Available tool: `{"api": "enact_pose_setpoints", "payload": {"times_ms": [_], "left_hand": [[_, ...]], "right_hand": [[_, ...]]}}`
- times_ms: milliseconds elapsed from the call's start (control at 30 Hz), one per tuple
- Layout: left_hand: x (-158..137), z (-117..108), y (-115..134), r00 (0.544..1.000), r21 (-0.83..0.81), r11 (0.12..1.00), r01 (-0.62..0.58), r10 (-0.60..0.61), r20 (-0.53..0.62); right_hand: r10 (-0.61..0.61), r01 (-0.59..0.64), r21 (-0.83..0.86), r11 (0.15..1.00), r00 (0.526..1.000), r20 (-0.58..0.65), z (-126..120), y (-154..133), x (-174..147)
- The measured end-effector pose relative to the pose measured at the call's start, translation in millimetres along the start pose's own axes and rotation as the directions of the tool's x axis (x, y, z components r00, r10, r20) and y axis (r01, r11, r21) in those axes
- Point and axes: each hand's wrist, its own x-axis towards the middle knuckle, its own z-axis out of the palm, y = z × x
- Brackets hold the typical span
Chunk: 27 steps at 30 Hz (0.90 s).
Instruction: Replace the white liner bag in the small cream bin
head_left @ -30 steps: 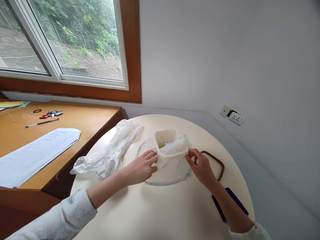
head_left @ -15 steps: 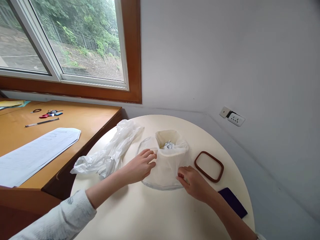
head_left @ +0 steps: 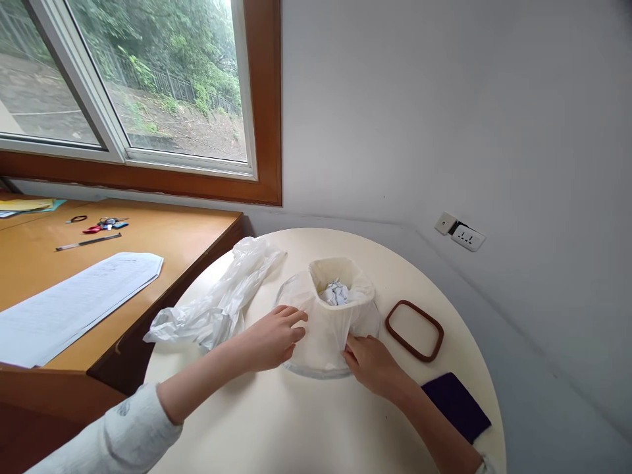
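A small bin lined with a thin white plastic bag stands on the round table. The bag is folded out over the rim and hangs as a wide skirt around the outside, hiding the bin's walls. Crumpled paper shows inside the opening. My right hand pinches the bag at its front right side, pulling creases into the plastic. At the left side of the bag is my left hand, fingers loosely bent and apart, holding nothing; whether its fingertips touch the plastic I cannot tell.
Left on the round table lies a crumpled white plastic bag. A brown rounded frame and a dark purple flat piece lie right. The wooden desk holds papers, a pen and keys.
My left hand has come down slightly and away from the bag near the rim. My right hand has shifted a little left and down, drawing the plastic tighter; more crumpled paper shows.
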Motion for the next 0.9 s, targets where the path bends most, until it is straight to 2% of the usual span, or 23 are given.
{"api": "enact_pose_setpoints", "payload": {"times_ms": [100,167,233,267,300,367,400,467,567,633,733,800,900], "left_hand": [[-10,-32,6,0.992,-0.165,0.983,0.08,-0.062,0.112],[-15,-55,9,0.984,-0.273,0.947,0.168,-0.145,0.104],[-14,-70,10,0.97,-0.396,0.887,0.239,-0.235,0.058],[-11,-72,9,0.954,-0.452,0.853,0.26,-0.299,-0.016],[-7,-70,8,0.923,-0.506,0.82,0.268,-0.369,-0.109],[7,-54,5,0.824,-0.598,0.765,0.238,-0.486,-0.293],[14,-43,3,0.806,-0.647,0.73,0.222,-0.51,-0.299],[30,-18,-1,0.836,-0.742,0.647,0.175,-0.496,-0.235],[46,11,-4,0.874,-0.839,0.534,0.1,-0.45,-0.182],[53,24,-3,0.881,-0.877,0.478,0.054,-0.436,-0.183],[57,37,1,0.88,-0.92,0.392,-0.009,-0.434,-0.194],[59,46,2,0.869,-0.932,0.362,-0.025,-0.454,-0.199],[60,59,2,0.833,-0.941,0.338,0.006,-0.522,-0.183]], "right_hand": [[0.015,-0.034,0.261,0.965,0.997,0.073,-19,5,-8],[0.02,-0.039,0.424,0.905,0.999,0.049,-37,13,-13],[0.105,-0.03,0.539,0.842,0.988,-0.109,-52,23,-13],[0.18,-0.013,0.589,0.808,0.957,-0.226,-58,27,-12],[0.257,0.023,0.639,0.769,0.905,-0.341,-62,31,-9],[0.331,0.158,0.718,0.678,0.806,-0.491,-64,34,0],[0.32,0.234,0.743,0.628,0.792,-0.52,-62,33,5],[0.226,0.325,0.779,0.536,0.834,-0.503,-55,28,16],[0.118,0.303,0.83,0.468,0.91,-0.398,-36,18,30],[0.122,0.307,0.847,0.434,0.911,-0.393,-22,15,39],[0.117,0.361,0.836,0.414,0.889,-0.442,-1,16,53],[0.089,0.374,0.845,0.382,0.895,-0.436,11,17,59],[0.112,0.372,0.885,0.281,0.903,-0.415,24,16,65]]}}
